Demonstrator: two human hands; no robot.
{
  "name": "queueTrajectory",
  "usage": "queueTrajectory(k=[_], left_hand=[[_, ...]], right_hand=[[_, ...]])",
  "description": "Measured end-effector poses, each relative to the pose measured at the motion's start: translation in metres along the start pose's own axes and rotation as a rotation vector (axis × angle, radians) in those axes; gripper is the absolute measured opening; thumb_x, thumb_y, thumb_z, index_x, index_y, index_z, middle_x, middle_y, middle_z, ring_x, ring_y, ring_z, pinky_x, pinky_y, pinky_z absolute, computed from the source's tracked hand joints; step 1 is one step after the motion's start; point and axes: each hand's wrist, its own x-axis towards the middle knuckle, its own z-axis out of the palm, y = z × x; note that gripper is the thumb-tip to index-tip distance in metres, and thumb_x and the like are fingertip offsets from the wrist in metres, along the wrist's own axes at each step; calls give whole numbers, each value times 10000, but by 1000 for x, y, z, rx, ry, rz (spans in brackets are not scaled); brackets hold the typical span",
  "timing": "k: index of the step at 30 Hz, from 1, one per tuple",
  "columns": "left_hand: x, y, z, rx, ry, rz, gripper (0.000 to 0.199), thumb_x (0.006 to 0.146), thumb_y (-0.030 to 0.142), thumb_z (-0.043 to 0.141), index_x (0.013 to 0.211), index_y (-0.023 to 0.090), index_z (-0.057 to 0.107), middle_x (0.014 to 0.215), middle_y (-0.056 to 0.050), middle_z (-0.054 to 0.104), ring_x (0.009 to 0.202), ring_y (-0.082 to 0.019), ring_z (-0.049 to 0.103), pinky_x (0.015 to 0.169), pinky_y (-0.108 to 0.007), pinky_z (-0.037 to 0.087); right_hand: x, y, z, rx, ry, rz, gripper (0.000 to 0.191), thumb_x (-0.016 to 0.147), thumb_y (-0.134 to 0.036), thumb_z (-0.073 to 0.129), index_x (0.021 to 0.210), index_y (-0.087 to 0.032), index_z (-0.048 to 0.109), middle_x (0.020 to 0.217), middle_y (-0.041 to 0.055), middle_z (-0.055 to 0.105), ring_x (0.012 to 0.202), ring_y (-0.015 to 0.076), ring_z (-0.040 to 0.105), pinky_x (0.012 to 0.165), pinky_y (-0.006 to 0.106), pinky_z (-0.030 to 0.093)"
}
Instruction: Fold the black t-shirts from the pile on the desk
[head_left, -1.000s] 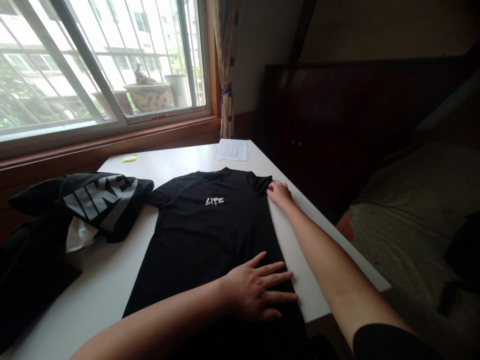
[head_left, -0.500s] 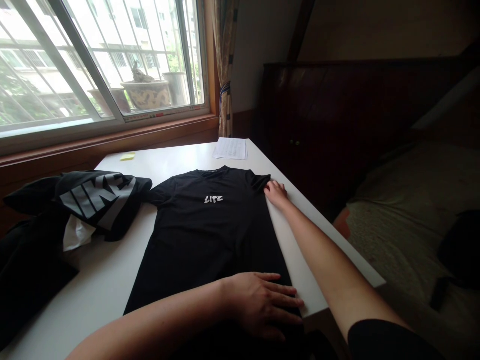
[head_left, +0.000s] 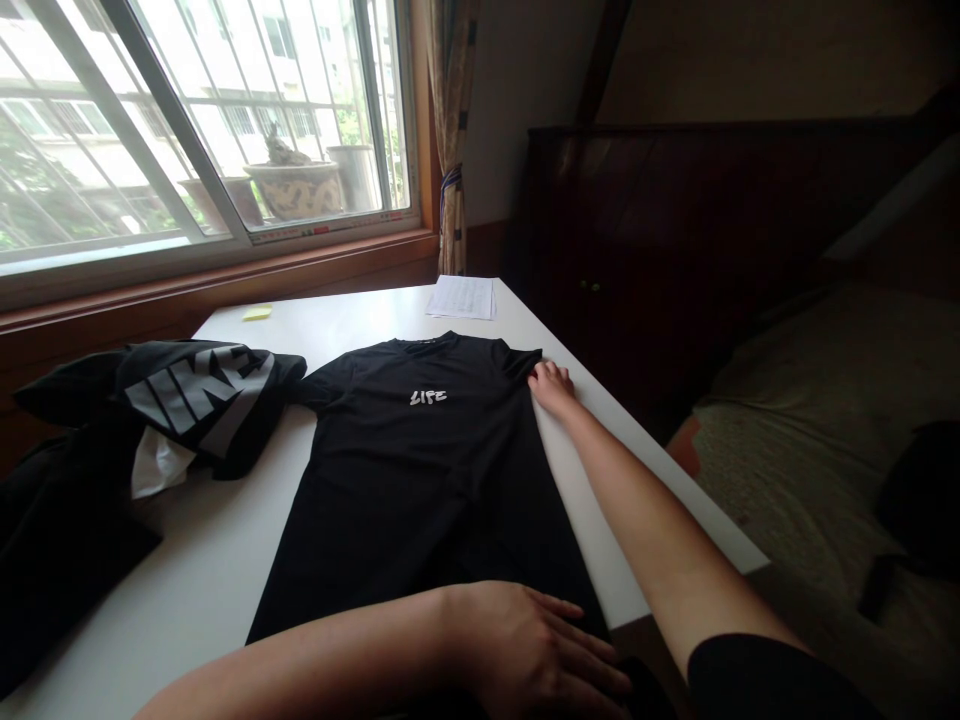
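A black T-shirt (head_left: 405, 480) with small white lettering on its chest lies spread on the white table, neckline away from me. Near its right sleeve, my right hand (head_left: 553, 387) has its fingers curled together on the edge of the fabric. My left hand (head_left: 536, 645) reaches across the lower part of the shirt, palm down, fingers stretched out toward the shirt's right side edge. The shirt's bottom hem is hidden behind my left forearm and the frame's lower edge.
Left of the shirt lies a heap of dark clothes (head_left: 202, 400) with large grey lettering and a white piece. Papers (head_left: 461, 297) and a yellow sticky note (head_left: 256, 312) lie at the far side of the table (head_left: 202, 560). A window (head_left: 225, 130) is beyond.
My left hand has slid down toward me over the lower part of the shirt. The cloth on the shirt's right side shows a slight diagonal crease. My right hand has stayed by the sleeve.
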Motion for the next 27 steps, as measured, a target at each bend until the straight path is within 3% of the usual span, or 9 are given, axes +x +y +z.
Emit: queueTrajectory(k=[4, 8, 12, 16, 19, 23, 25, 27], left_hand=[[-25, -16, -24, -137, 86, -169, 472, 1064, 439, 367, 1439, 224, 558, 1559, 18, 478, 1518, -138, 295, 1281, -286, 208], [-87, -43, -36, -31, 272, -613, 444, 1041, 357, 484, 1464, 223, 513, 1549, -65, 496, 1508, -238, 337, 1248, -467, 322], [-164, -50, -27, 172, 315, -902, 433, 1045, 296, 470, 1474, 247, 495, 1553, -89, 485, 1507, -289, 330, 1214, -587, 331], [-217, -24, -4, 251, 292, -1064, 472, 1041, 366, 469, 1505, 278, 454, 1594, -73, 430, 1504, -307, 330, 1192, -605, 347], [-232, 3, 13, 285, 265, -1124, 526, 1032, 372, 483, 1544, 293, 394, 1611, -71, 402, 1496, -301, 350, 1192, -580, 365], [-231, 31, 26, 336, 263, -1163, 577, 1017, 387, 501, 1568, 307, 350, 1604, -65, 415, 1466, -308, 408, 1177, -560, 404], [-227, 41, 28, 358, 298, -1194, 567, 1013, 390, 500, 1560, 316, 365, 1578, -64, 450, 1430, -309, 456, 1159, -540, 435], [-225, 47, 28, 370, 352, -1244, 546, 1012, 382, 496, 1543, 319, 387, 1534, -71, 491, 1378, -303, 504, 1136, -521, 461]], right_hand=[[0, 0, 0, 7, 5, 1, 338, 1005, -399, 385, 1205, -223, 593, 1343, 132, 548, 1204, 333, 478, 1003, 461, 408], [0, -1, 0, 17, 20, 3, 326, 999, -379, 397, 1186, -217, 609, 1331, 137, 561, 1197, 339, 480, 986, 465, 417], [0, -1, 0, 35, 49, 12, 324, 994, -383, 406, 1166, -216, 624, 1319, 139, 574, 1185, 353, 480, 960, 472, 431], [2, -2, -2, 60, 89, 26, 293, 976, -359, 435, 1129, -220, 643, 1280, 134, 593, 1162, 346, 484, 942, 461, 438], [1, -6, -6, 75, 132, 49, 280, 960, -325, 439, 1100, -204, 648, 1250, 151, 593, 1147, 352, 487, 931, 460, 440], [-13, -28, -10, 97, 265, 75, 314, 947, -267, 410, 1162, -156, 610, 1290, 202, 531, 1184, 372, 468, 973, 490, 414], [-29, -46, -11, 131, 349, -22, 318, 947, -269, 417, 1184, -158, 597, 1306, 199, 515, 1215, 361, 464, 1034, 498, 387], [-53, -64, -9, 163, 330, -214, 324, 961, -297, 422, 1204, -176, 599, 1307, 177, 528, 1250, 334, 473, 1102, 475, 365]])
